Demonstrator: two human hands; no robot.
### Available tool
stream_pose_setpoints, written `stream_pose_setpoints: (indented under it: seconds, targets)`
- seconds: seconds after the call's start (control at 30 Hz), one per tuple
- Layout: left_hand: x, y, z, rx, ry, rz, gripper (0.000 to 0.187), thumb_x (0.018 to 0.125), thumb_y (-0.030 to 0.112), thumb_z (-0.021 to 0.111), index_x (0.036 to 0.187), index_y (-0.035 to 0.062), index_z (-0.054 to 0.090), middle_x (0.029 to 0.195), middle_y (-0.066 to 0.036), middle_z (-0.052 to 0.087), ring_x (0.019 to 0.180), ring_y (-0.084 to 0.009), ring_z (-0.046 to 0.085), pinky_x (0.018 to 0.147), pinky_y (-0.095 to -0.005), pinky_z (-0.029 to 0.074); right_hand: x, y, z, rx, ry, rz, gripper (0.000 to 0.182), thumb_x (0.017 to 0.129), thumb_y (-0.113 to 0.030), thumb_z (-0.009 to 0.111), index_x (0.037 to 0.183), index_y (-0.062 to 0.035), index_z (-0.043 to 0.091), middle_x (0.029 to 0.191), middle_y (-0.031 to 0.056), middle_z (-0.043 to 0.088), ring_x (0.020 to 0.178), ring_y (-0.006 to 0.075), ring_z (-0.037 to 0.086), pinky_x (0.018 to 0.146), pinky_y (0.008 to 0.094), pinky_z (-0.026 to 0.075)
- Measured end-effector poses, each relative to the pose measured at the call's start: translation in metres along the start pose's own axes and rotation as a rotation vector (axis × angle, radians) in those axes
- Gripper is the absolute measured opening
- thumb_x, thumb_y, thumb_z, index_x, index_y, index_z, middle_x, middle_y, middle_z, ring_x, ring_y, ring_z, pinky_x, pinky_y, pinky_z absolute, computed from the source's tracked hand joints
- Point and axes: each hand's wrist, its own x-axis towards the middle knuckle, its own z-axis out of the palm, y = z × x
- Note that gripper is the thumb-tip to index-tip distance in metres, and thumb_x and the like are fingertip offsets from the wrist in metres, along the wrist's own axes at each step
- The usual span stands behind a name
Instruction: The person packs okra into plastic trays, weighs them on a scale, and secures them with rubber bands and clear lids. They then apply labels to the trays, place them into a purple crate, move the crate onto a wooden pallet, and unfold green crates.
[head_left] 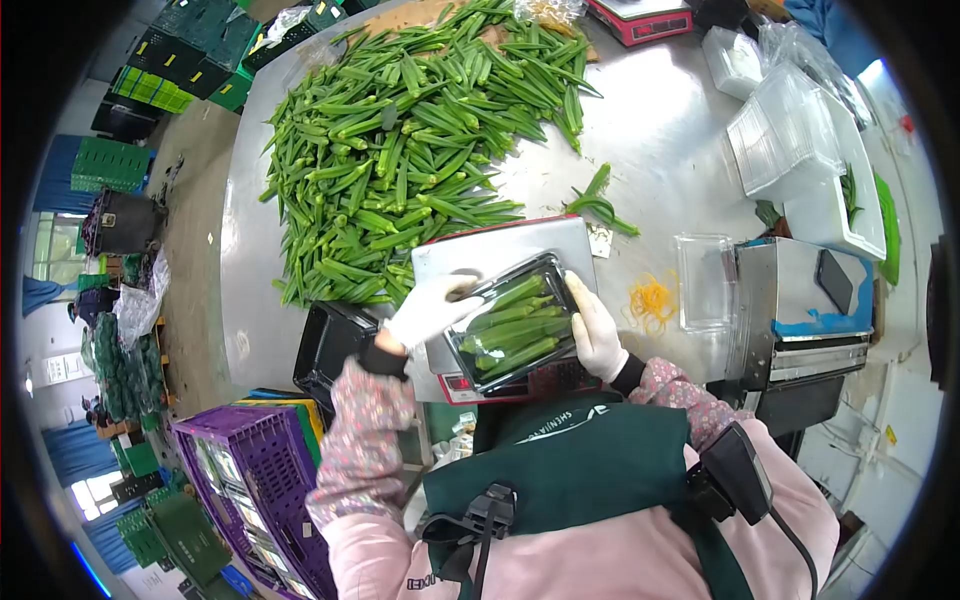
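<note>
Between my hands is a black plastic tray of okra (512, 325), tilted, with a shiny transparent cover over the pods. My left hand (432, 312), in a white glove, has its thumb and fingers closed at the tray's upper left edge. On the opposite side, my right hand (597, 332), also gloved, grips the right edge with its fingers along the rim. Beneath the tray is a red scale with a metal plate (440, 262). A large heap of loose okra (400, 150) spreads just beyond it, and a few pods (603, 205) lie apart to the right.
Empty black trays (325, 350) are stacked left of the scale. Yellow rubber bands (652, 303) and a transparent lid (705, 283) lie to the right, near a metal machine holding a phone (834, 280). A purple crate (240, 490) stands at lower left; another scale (640, 20) is at the back.
</note>
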Motion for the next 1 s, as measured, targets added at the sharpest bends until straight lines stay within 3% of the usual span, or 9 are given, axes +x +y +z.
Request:
stream_pose_setpoints:
  seconds: [0.07, 0.1, 0.23, 0.3, 0.43, 0.5, 0.6, 0.73, 1.0]
  targets:
    - [0.023, 0.020, -0.017, 0.086, -0.405, -0.207, 0.049, 0.088, 0.032, 0.068, 0.123, -0.0025, 0.062, 0.108, -0.013, 0.070, 0.097, -0.0189, 0.065, 0.086, -0.0291, 0.049, 0.003, -0.001, -0.003, -0.021, -0.021, -0.001, 0.052, 0.089, 0.000, 0.042, 0.140, 0.0089, 0.039, 0.141, 0.0264, 0.046, 0.131, 0.0375, 0.045, 0.112, 0.0403, 0.032]
    - [0.031, 0.012, -0.015, 0.093, -0.422, -0.090, 0.049, 0.088, 0.033, 0.067, 0.121, -0.0034, 0.062, 0.106, -0.012, 0.070, 0.092, -0.0168, 0.063, 0.083, -0.0297, 0.049, 0.003, -0.001, -0.004, -0.044, -0.037, -0.002, 0.052, 0.089, 0.000, 0.043, 0.140, 0.0082, 0.041, 0.140, 0.0259, 0.047, 0.130, 0.0374, 0.046, 0.112, 0.0404, 0.033]
    - [0.023, 0.014, -0.005, -0.035, -0.598, -0.226, 0.048, 0.090, 0.036, 0.067, 0.118, -0.0031, 0.063, 0.103, -0.008, 0.068, 0.093, -0.0139, 0.060, 0.086, -0.0298, 0.048, 0.000, 0.003, -0.014, -0.062, -0.027, -0.006, 0.048, 0.089, -0.002, 0.046, 0.135, 0.0062, 0.048, 0.135, 0.0230, 0.053, 0.127, 0.0359, 0.049, 0.108, 0.0405, 0.037]
    - [0.009, -0.002, 0.012, -0.162, -0.556, -0.233, 0.053, 0.088, 0.037, 0.070, 0.121, -0.0042, 0.060, 0.104, -0.008, 0.066, 0.095, -0.0151, 0.059, 0.088, -0.0303, 0.047, 0.004, 0.004, -0.020, -0.098, -0.067, -0.094, 0.042, 0.091, -0.009, 0.049, 0.132, 0.0019, 0.053, 0.128, 0.0184, 0.059, 0.121, 0.0326, 0.053, 0.103, 0.0405, 0.041]
    - [-0.017, -0.018, 0.046, -0.346, -0.322, -0.274, 0.060, 0.084, 0.026, 0.076, 0.129, -0.0054, 0.051, 0.107, -0.010, 0.065, 0.102, -0.0162, 0.059, 0.089, -0.0298, 0.047, 0.009, -0.004, -0.017, -0.133, -0.070, 0.015, 0.039, 0.091, -0.011, 0.055, 0.129, 0.0007, 0.056, 0.121, 0.0138, 0.063, 0.119, 0.0321, 0.054, 0.101, 0.0400, 0.042]
    - [-0.028, -0.013, 0.044, -0.701, -0.303, -0.334, 0.055, 0.084, 0.019, 0.075, 0.129, -0.0030, 0.051, 0.107, -0.008, 0.065, 0.099, -0.0144, 0.059, 0.087, -0.0285, 0.048, 0.008, -0.002, -0.015, -0.071, -0.064, 0.071, 0.046, 0.092, -0.016, 0.059, 0.134, 0.0015, 0.051, 0.124, 0.0157, 0.061, 0.120, 0.0314, 0.054, 0.103, 0.0385, 0.041]
    - [-0.043, -0.006, 0.037, -0.839, -0.111, -0.333, 0.050, 0.084, 0.009, 0.073, 0.129, -0.0005, 0.055, 0.110, -0.006, 0.066, 0.096, -0.0120, 0.061, 0.087, -0.0285, 0.050, 0.017, -0.018, -0.019, 0.439, 0.011, 0.452, 0.079, 0.088, -0.031, 0.071, 0.147, 0.0025, 0.031, 0.139, 0.0195, 0.049, 0.128, 0.0242, 0.048, 0.110, 0.0362, 0.035]
    - [-0.051, 0.006, 0.044, -1.029, 0.023, -0.263, 0.048, 0.084, 0.006, 0.072, 0.129, -0.0008, 0.056, 0.116, -0.006, 0.065, 0.099, -0.0134, 0.061, 0.088, -0.0292, 0.049, 0.034, -0.035, -0.007, 0.881, -0.015, 0.558, 0.073, 0.092, -0.029, 0.068, 0.147, 0.0025, 0.032, 0.139, 0.0150, 0.051, 0.126, 0.0195, 0.049, 0.107, 0.0327, 0.037]
    - [-0.065, 0.023, 0.062, -1.106, 0.092, -0.213, 0.048, 0.084, 0.003, 0.070, 0.129, -0.0007, 0.055, 0.115, -0.006, 0.065, 0.100, -0.0147, 0.062, 0.087, -0.0285, 0.049, 0.055, -0.055, -0.019, 0.680, -0.110, 0.646, 0.056, 0.097, -0.023, 0.060, 0.143, 0.0017, 0.040, 0.133, 0.0096, 0.055, 0.122, 0.0127, 0.049, 0.106, 0.0282, 0.037]
